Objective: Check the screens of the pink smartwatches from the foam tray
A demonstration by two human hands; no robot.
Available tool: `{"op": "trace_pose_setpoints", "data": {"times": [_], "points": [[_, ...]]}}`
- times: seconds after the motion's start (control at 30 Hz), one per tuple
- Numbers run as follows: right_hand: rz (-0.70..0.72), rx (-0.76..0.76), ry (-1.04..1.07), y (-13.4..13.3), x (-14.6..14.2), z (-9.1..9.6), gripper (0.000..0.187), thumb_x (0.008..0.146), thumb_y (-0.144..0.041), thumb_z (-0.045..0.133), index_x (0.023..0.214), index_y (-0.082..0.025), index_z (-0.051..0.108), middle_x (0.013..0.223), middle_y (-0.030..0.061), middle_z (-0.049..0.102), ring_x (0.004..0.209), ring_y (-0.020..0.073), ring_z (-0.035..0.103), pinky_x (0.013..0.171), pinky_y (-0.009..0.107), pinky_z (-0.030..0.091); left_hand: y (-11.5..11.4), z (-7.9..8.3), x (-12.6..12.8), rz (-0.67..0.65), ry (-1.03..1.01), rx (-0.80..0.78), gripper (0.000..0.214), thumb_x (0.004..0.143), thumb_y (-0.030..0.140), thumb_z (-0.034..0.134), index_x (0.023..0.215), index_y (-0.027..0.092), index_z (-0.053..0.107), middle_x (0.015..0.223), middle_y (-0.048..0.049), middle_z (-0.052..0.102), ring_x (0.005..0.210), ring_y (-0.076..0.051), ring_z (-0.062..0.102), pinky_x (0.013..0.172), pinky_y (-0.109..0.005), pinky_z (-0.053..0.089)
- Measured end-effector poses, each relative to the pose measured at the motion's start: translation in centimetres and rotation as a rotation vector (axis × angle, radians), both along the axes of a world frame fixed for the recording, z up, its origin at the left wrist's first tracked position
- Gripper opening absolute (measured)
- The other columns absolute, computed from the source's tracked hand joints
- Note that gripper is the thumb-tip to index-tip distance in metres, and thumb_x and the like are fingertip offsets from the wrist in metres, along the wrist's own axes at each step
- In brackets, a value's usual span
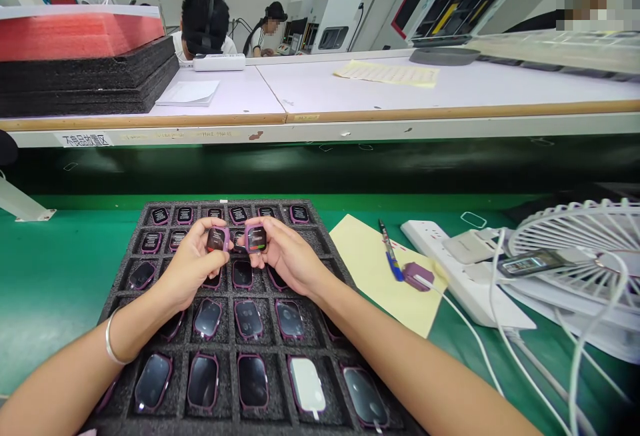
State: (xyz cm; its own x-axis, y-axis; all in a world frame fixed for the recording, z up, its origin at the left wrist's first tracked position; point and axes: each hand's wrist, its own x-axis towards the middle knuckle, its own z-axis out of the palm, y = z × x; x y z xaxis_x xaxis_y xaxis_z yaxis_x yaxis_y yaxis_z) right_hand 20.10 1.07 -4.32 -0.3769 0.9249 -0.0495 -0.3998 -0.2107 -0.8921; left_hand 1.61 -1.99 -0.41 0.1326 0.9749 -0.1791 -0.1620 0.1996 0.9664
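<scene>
My left hand is closed on a purple-framed smartwatch case, its dark screen lit and facing me at an angle. In my right hand a second purple smartwatch case is pinched, with a coloured strip low on its screen. The two watches are side by side and apart, above the far half of a black foam tray. Strapless watch cases lie in the tray's compartments; those in the far rows show text, nearer ones are dark. One near case has a white face. My hands hide some compartments.
Right of the tray lie a yellow sheet, a pen, a purple piece on a white cable, a power strip and a white fan. A raised shelf carries foam blocks. People sit beyond.
</scene>
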Motion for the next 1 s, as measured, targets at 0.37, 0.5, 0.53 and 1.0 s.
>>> {"op": "trace_pose_setpoints", "data": {"times": [0.37,0.5,0.53,1.0], "points": [[0.017,0.044,0.043,-0.24,0.11,0.50,0.049,0.081,-0.035,0.079,0.123,-0.024,0.057,0.101,0.0032,0.074,0.064,0.0127,0.067,0.062,0.027,0.049,0.16,0.21,-0.26,0.006,-0.072,0.045,0.067,0.073,0.023,0.079,0.135,0.018,0.051,0.102,-0.0041,0.071,0.067,-0.013,0.069,0.067,-0.029,0.056],[0.031,0.099,0.019,-0.43,0.10,0.56,0.054,0.074,-0.015,0.074,0.124,-0.025,0.055,0.107,0.0036,0.072,0.070,0.0140,0.068,0.067,0.030,0.053,0.37,0.02,-0.40,-0.003,-0.068,0.072,0.075,0.073,0.022,0.079,0.141,0.019,0.047,0.109,-0.0060,0.071,0.067,-0.015,0.072,0.069,-0.031,0.059],[0.034,0.109,0.014,-0.45,0.08,0.52,0.054,0.074,-0.014,0.072,0.124,-0.025,0.055,0.108,0.0038,0.071,0.070,0.0143,0.068,0.068,0.031,0.053,0.40,-0.03,-0.42,-0.005,-0.060,0.085,0.073,0.073,0.022,0.079,0.139,0.019,0.048,0.109,-0.0063,0.071,0.068,-0.014,0.072,0.069,-0.031,0.060],[0.028,0.129,0.010,-0.29,0.15,0.11,0.050,0.073,-0.012,0.068,0.120,-0.024,0.056,0.107,0.0047,0.072,0.072,0.0154,0.070,0.069,0.032,0.055,0.54,-0.66,-0.39,-0.004,-0.027,0.161,0.069,0.073,0.016,0.077,0.137,0.020,0.051,0.121,-0.0098,0.068,0.071,-0.013,0.073,0.071,-0.030,0.062]]}}
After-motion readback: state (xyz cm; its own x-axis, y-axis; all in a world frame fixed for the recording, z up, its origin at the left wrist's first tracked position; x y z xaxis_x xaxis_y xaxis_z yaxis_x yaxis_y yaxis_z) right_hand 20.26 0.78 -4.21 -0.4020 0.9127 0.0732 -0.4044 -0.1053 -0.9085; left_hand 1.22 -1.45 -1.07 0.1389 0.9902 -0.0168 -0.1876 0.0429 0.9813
